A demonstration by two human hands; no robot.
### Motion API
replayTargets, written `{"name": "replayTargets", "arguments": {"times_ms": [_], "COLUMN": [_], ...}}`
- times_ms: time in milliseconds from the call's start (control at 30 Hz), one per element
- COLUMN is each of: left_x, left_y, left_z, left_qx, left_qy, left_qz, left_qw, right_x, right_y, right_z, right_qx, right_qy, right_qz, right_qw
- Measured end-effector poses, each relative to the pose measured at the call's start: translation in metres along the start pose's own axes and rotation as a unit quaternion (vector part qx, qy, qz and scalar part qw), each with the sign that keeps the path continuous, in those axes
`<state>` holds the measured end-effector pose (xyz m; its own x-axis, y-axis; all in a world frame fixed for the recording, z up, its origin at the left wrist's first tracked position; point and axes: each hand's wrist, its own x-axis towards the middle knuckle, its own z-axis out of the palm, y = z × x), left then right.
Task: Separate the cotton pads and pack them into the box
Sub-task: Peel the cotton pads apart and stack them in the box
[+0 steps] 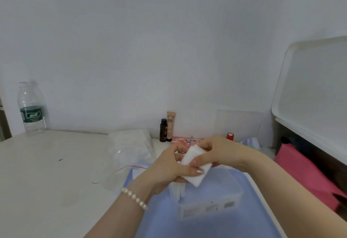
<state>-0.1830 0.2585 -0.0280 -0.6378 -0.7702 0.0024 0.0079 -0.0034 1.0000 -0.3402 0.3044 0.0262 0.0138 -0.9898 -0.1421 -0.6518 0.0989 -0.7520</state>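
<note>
Gripping cotton pads w/ both hands over white table.

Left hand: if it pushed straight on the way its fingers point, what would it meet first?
The left hand points up and right across the cotton pads it holds, so it would likely meet the right hand gripping the same stack first. Depth is unclear.

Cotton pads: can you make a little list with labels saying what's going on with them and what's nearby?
holding: left hand and right hand both pinch a stack of cotton pads
where: above the clear box
box contents: some pads stand inside
under box: blue mat
nearby: plastic bag, water bottle, BB cream tube
</note>
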Motion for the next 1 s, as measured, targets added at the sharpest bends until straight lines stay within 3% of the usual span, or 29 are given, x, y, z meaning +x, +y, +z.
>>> {"name": "replayTargets", "arguments": {"times_ms": [67,167,333,500,667,767,900,1000], "left_x": [-0.004,-0.012,-0.033,-0.035,-0.024,-0.010,0.013,0.026], "left_y": [0.004,-0.006,-0.043,-0.065,-0.058,-0.044,-0.029,-0.031], "left_z": [-0.001,-0.006,0.000,0.003,0.002,0.005,0.006,0.001], "left_qx": [0.010,0.124,0.302,0.386,0.451,0.549,0.685,0.727], "left_qy": [0.038,0.145,0.213,0.212,0.200,0.191,0.137,0.094], "left_qz": [0.006,0.041,0.114,0.082,0.084,0.080,0.086,0.057], "left_qw": [0.999,0.981,0.922,0.894,0.866,0.810,0.710,0.678], "right_x": [-0.002,0.002,0.023,0.048,0.062,0.067,0.063,0.057], "right_y": [0.006,0.021,0.041,0.047,0.045,0.047,0.048,0.050], "right_z": [-0.008,-0.012,0.017,0.049,0.063,0.069,0.069,0.064], "right_qx": [0.027,0.043,-0.107,-0.212,-0.187,-0.156,-0.081,-0.040], "right_qy": [0.039,0.113,0.115,0.134,0.151,0.154,0.164,0.153], "right_qz": [0.025,0.082,0.202,0.223,0.200,0.203,0.214,0.207], "right_qw": [0.999,0.989,0.967,0.942,0.950,0.954,0.960,0.965]}}
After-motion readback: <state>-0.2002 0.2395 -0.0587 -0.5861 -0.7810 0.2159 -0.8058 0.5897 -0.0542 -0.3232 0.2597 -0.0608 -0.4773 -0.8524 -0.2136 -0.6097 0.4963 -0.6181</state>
